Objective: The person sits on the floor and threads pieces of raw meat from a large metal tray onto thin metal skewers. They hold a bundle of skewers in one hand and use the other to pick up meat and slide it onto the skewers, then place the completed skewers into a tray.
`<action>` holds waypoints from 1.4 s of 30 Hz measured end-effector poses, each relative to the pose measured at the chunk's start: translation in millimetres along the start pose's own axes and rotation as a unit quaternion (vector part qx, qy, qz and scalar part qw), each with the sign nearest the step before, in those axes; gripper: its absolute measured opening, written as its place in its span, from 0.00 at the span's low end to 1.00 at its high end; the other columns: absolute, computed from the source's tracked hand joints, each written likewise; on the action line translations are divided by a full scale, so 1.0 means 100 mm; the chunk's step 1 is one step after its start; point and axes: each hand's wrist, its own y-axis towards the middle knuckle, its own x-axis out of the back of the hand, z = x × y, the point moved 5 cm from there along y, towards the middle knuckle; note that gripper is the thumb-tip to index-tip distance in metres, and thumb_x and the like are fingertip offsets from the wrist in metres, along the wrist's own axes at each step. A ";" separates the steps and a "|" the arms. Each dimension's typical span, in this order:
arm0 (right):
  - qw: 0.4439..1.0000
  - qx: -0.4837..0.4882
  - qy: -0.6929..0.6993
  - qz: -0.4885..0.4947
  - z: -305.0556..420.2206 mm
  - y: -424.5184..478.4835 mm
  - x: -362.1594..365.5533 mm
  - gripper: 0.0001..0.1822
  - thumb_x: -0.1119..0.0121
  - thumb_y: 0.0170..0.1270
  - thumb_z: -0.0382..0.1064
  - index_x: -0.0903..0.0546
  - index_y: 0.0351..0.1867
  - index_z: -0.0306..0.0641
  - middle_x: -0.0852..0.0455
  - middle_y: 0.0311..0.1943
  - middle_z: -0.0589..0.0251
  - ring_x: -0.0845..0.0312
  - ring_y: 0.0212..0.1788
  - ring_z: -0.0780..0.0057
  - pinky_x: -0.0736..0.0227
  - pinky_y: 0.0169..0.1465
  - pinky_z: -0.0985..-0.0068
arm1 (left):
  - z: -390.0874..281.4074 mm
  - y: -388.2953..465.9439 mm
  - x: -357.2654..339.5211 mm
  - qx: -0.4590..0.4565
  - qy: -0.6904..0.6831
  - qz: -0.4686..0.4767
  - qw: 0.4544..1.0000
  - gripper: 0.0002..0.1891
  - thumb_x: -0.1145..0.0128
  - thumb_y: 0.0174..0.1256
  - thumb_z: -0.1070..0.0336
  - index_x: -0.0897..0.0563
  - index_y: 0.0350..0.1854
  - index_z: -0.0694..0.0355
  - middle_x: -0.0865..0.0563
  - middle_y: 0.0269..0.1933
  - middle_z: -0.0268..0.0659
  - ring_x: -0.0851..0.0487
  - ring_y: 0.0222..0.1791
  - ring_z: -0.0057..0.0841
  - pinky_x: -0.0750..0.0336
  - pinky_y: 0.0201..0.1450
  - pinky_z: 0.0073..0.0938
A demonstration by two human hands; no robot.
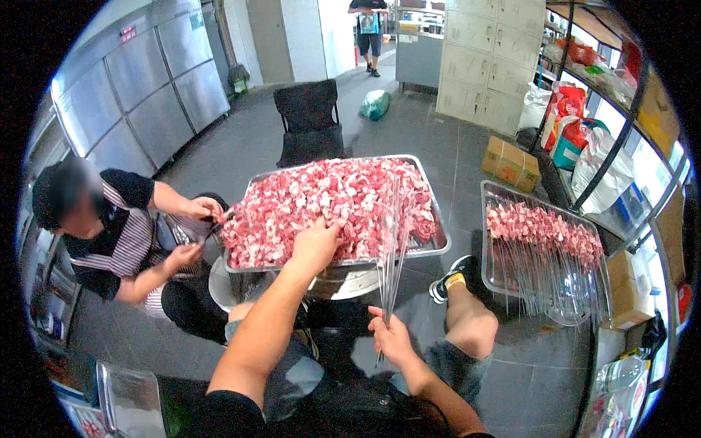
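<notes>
A large metal tray heaped with diced raw meat lies in front of me. My left hand reaches onto the near middle of the heap, fingers in the meat; whether it pinches a piece is hidden. Below the tray's right part, my right hand holds a bundle of thin metal skewers. Their far ends extend over the meat, blurred there. To the right, a second metal tray bears rows of meat threaded on skewers, whose bare ends point towards me.
At the left a seated co-worker in a striped apron works with both hands by the tray's left edge. A black chair stands beyond the tray. A cardboard box and a shelving rack are at the right. Another person stands far back.
</notes>
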 end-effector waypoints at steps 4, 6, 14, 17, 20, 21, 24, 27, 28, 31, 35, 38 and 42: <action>0.999 -0.002 -0.042 0.007 -0.05 0.07 0.04 0.19 0.57 0.75 0.42 0.31 0.61 0.35 0.27 0.28 0.69 0.39 0.17 0.87 0.40 0.18 0.85 | 0.09 0.11 -0.22 0.063 0.000 0.102 0.993 0.14 0.45 0.60 0.58 0.20 0.47 0.55 0.16 0.36 0.46 0.17 0.39 0.43 0.22 0.42 0.44; 0.998 -0.023 -0.057 -0.009 -0.04 -0.02 0.04 0.20 0.59 0.76 0.44 0.30 0.61 0.36 0.28 0.25 0.71 0.40 0.16 0.88 0.42 0.18 0.85 | 0.13 0.02 -0.24 0.079 -0.041 0.125 0.988 0.13 0.44 0.60 0.56 0.19 0.43 0.57 0.16 0.37 0.46 0.17 0.40 0.44 0.24 0.45 0.45; 0.995 -0.003 -0.099 -0.021 -0.12 0.02 0.06 0.19 0.55 0.74 0.47 0.26 0.58 0.37 0.26 0.26 0.72 0.37 0.19 0.89 0.39 0.20 0.85 | 0.61 0.02 -0.04 0.256 -0.534 0.020 0.805 0.11 0.42 0.59 0.71 0.23 0.44 0.63 0.17 0.35 0.41 0.18 0.33 0.31 0.23 0.38 0.28; 0.991 0.012 -0.132 -0.035 -0.12 0.01 0.10 0.18 0.52 0.73 0.48 0.22 0.51 0.38 0.26 0.26 0.73 0.36 0.21 0.89 0.38 0.23 0.86 | 0.48 0.04 0.01 0.290 -0.723 0.058 0.624 0.18 0.45 0.60 0.80 0.28 0.53 0.65 0.18 0.40 0.39 0.18 0.38 0.26 0.21 0.40 0.24; 0.982 0.035 -0.179 -0.044 -0.11 0.03 0.11 0.16 0.51 0.72 0.47 0.20 0.44 0.38 0.25 0.25 0.73 0.34 0.22 0.88 0.37 0.24 0.85 | 0.39 0.04 -0.12 0.240 -0.818 0.029 0.521 0.16 0.47 0.64 0.77 0.27 0.53 0.64 0.19 0.43 0.40 0.18 0.45 0.29 0.20 0.46 0.28; 0.980 0.033 -0.189 -0.053 -0.11 0.03 0.11 0.16 0.51 0.72 0.47 0.20 0.44 0.38 0.25 0.25 0.73 0.34 0.22 0.88 0.37 0.24 0.85 | 0.36 0.04 -0.14 0.244 -0.824 0.016 0.511 0.15 0.48 0.65 0.77 0.27 0.53 0.63 0.19 0.44 0.40 0.18 0.45 0.29 0.20 0.47 0.28; 0.974 0.030 -0.210 -0.083 -0.08 0.02 0.11 0.15 0.51 0.72 0.47 0.20 0.43 0.37 0.25 0.24 0.73 0.34 0.22 0.88 0.38 0.24 0.84 | 0.31 0.02 -0.17 0.265 -0.834 -0.016 0.485 0.11 0.52 0.70 0.73 0.28 0.53 0.62 0.19 0.44 0.40 0.17 0.42 0.30 0.20 0.47 0.30; 0.970 0.038 -0.212 -0.111 -0.06 0.02 0.13 0.14 0.50 0.72 0.46 0.20 0.41 0.37 0.25 0.23 0.73 0.35 0.21 0.88 0.39 0.23 0.85 | 0.39 0.04 -0.18 0.270 -0.840 -0.067 0.465 0.11 0.54 0.73 0.68 0.29 0.54 0.61 0.19 0.43 0.39 0.17 0.40 0.29 0.20 0.46 0.32; 0.970 0.038 -0.211 -0.115 -0.18 0.06 0.18 0.14 0.50 0.72 0.46 0.21 0.40 0.37 0.25 0.23 0.73 0.35 0.20 0.88 0.39 0.23 0.85 | 0.40 0.03 -0.13 0.237 -0.843 -0.072 0.478 0.12 0.57 0.75 0.64 0.31 0.55 0.61 0.19 0.43 0.41 0.18 0.39 0.29 0.19 0.45 0.35; 0.977 0.047 -0.170 -0.120 -0.32 0.07 0.22 0.13 0.49 0.71 0.45 0.22 0.37 0.37 0.25 0.22 0.73 0.35 0.19 0.88 0.40 0.21 0.85 | 0.41 0.04 -0.08 0.215 -0.890 -0.052 0.399 0.15 0.59 0.74 0.68 0.33 0.59 0.62 0.20 0.44 0.42 0.18 0.41 0.33 0.20 0.51 0.40; 0.980 0.058 -0.138 -0.130 -0.29 0.05 0.21 0.13 0.48 0.71 0.44 0.24 0.32 0.37 0.27 0.20 0.73 0.36 0.18 0.87 0.41 0.20 0.84 | 0.35 0.01 0.01 0.217 -0.877 -0.014 0.429 0.19 0.54 0.67 0.78 0.33 0.60 0.63 0.21 0.49 0.45 0.19 0.50 0.36 0.22 0.56 0.39; 0.971 0.092 -0.177 -0.133 -0.24 0.04 0.21 0.13 0.49 0.71 0.43 0.26 0.30 0.38 0.27 0.19 0.73 0.36 0.17 0.87 0.40 0.20 0.84 | 0.36 0.00 -0.02 0.191 -0.887 -0.004 0.420 0.18 0.51 0.67 0.75 0.31 0.60 0.61 0.18 0.49 0.44 0.18 0.50 0.34 0.23 0.56 0.36; 0.950 0.124 -0.242 -0.153 -0.23 0.07 0.28 0.13 0.48 0.70 0.43 0.26 0.28 0.38 0.27 0.18 0.71 0.34 0.17 0.85 0.38 0.21 0.81 | 0.48 0.05 0.03 0.211 -0.885 -0.053 0.412 0.17 0.56 0.70 0.76 0.33 0.60 0.63 0.19 0.49 0.49 0.16 0.46 0.35 0.18 0.50 0.33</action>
